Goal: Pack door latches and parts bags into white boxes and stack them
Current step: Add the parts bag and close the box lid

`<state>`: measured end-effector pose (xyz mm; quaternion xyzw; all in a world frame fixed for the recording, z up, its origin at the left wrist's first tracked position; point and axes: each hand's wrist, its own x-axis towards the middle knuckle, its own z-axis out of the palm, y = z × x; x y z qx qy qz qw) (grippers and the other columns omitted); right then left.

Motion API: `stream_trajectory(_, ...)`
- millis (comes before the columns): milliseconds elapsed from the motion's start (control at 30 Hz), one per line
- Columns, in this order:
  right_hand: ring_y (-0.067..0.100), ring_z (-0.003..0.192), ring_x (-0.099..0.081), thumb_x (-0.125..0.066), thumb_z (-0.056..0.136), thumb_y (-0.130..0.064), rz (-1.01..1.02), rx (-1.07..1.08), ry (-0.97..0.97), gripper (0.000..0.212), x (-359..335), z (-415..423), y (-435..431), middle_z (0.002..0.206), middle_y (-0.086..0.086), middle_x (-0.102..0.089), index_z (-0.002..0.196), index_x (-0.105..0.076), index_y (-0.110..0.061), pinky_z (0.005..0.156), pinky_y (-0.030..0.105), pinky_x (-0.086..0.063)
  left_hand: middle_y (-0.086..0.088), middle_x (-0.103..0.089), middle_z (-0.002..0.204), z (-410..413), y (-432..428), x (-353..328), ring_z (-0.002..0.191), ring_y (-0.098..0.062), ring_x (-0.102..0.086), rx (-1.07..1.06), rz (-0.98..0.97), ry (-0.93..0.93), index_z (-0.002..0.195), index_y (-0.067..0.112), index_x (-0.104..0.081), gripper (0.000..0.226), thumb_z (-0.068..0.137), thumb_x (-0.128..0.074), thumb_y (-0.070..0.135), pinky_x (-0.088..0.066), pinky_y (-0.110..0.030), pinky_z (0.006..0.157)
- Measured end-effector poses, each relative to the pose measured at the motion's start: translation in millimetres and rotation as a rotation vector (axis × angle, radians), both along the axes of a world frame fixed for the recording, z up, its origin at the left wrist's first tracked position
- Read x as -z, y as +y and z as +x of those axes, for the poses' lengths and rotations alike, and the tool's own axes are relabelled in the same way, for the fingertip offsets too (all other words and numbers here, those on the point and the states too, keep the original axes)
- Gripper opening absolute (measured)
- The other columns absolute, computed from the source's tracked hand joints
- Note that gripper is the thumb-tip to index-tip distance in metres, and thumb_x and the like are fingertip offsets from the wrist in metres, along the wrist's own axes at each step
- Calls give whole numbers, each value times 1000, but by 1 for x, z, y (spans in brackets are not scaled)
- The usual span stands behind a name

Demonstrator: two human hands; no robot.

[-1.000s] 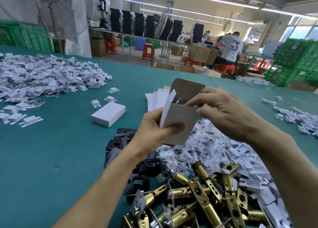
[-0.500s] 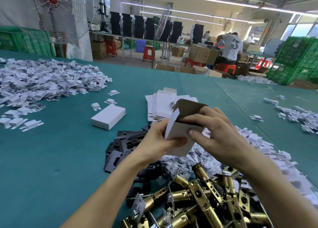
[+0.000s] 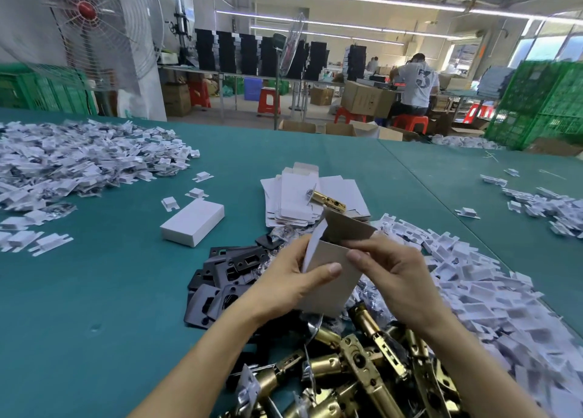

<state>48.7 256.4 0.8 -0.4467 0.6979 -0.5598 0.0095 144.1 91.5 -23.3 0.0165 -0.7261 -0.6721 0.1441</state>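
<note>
My left hand (image 3: 293, 278) grips a white box (image 3: 331, 275) by its left side, upright, with its top flap open and the brown inside showing. My right hand (image 3: 388, 272) holds the box's right edge near the opening. What lies inside the box is hidden. Brass door latches (image 3: 356, 370) are heaped below my hands. A closed white box (image 3: 192, 222) lies on the table to the left. Flat unfolded boxes (image 3: 299, 200) are stacked behind, with one brass latch (image 3: 328, 200) resting on them. Clear parts bags (image 3: 372, 297) lie under the held box.
Black strike plates (image 3: 220, 278) are piled left of my hands. White folded inserts (image 3: 482, 294) spread to the right, and a large pile (image 3: 69, 162) covers the far left of the green table (image 3: 110, 291). A fan (image 3: 88, 23) and a seated person (image 3: 416, 83) are beyond the table.
Both hands have lowered the box toward the pile and nearer to me. My right hand has slid from the top flap to the box's right edge.
</note>
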Motion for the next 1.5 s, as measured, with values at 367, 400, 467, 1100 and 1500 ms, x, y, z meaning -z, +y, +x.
stream_trajectory(367, 2, 113, -57, -64, 95, -12, 150, 9, 186, 27, -5, -1, -3, 116, -21, -59, 111, -71, -32, 85, 19, -51, 15, -65, 114, -2, -4, 2, 108, -13, -66, -306, -328, 425, 102, 32, -71, 28, 77, -80, 40, -58, -24, 77)
stream_trajectory(400, 5, 114, -59, -66, 93, -8, 87, 8, 166, 34, -5, 1, -3, 120, -17, -62, 113, -68, -36, 85, 20, -52, 17, -67, 114, -1, -6, 1, 106, -11, -67, -303, -316, 418, 101, 32, -73, 26, 77, -80, 40, -57, -21, 76)
stream_trajectory(467, 13, 110, -64, -71, 89, -7, -59, -27, 77, 44, -6, 6, -3, 119, -12, -66, 116, -59, -39, 85, 24, -54, 18, -70, 111, 0, -8, -1, 102, -9, -69, -295, -295, 399, 99, 29, -75, 26, 76, -80, 39, -55, -18, 74)
stream_trajectory(1100, 11, 93, -70, -75, 84, -11, 4, 15, -1, 17, -16, 4, -6, 90, -10, -74, 89, -74, -26, 83, 41, -59, -9, -76, 94, 4, -15, -14, 83, -18, -73, -284, 23, 404, 86, 10, -62, 31, 65, -84, 15, -57, -25, 72)
stream_trajectory(1500, 6, 93, -67, -73, 87, -20, 160, -5, 367, 22, -10, -2, -1, 107, -6, -69, 108, -68, -23, 80, 25, -59, 11, -74, 109, 7, -20, 0, 95, -13, -73, -251, -303, 367, 108, 36, -74, 36, 73, -83, 39, -63, -34, 72)
